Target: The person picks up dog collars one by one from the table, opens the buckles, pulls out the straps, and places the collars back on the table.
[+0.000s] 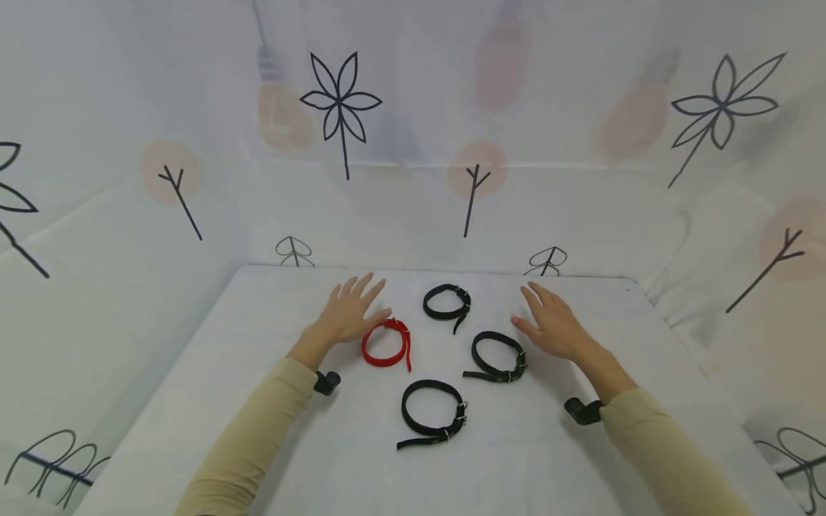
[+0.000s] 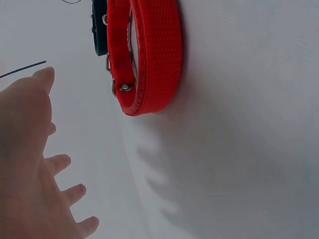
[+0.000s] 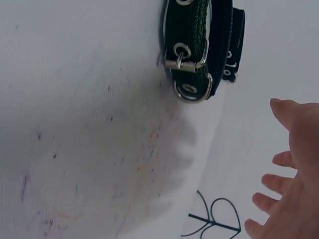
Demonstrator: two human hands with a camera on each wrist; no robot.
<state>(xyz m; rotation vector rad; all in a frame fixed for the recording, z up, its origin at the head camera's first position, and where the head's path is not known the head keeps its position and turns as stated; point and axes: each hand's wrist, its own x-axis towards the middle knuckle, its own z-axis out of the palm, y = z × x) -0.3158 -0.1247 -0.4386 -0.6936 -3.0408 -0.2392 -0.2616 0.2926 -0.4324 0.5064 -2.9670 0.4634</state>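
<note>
Your beige sleeves (image 1: 252, 433) reach in from the lower corners of the frame over a white table (image 1: 542, 473). At lower centre, the near black collar (image 1: 422, 428) stands on edge, its loose end trailing left; the fastened buckle is probably what lets the band keep its ring. Higher, right of centre, the dark green collar (image 1: 490, 370) is set much the same way, tail also pointing left, its metal buckle plain in the right wrist view. Left of centre and slightly farther off, the red collar (image 1: 383, 362) stands buckled, tail turned toward you. The gaps look wide enough for each loop to be reached without disturbing its neighbour. Your left hand (image 1: 348, 315), at centre left, holds nothing, fingers straight and spread wide, thumb just beside the red collar; finger shadows cast on the table in the left wrist view suggest it hovers. Your right hand (image 1: 555, 326), right of centre, is likewise empty, fingers loosely extended, thumb pointing toward the dark green collar but apart from it. Held to either side, both hands leave the group in plain sight. Between them, just above centre, the far black collar (image 1: 442, 315) sits untouched, tail toward you. Beyond rises a patterned white backdrop (image 1: 400, 215), perhaps to screen the workspace.
</note>
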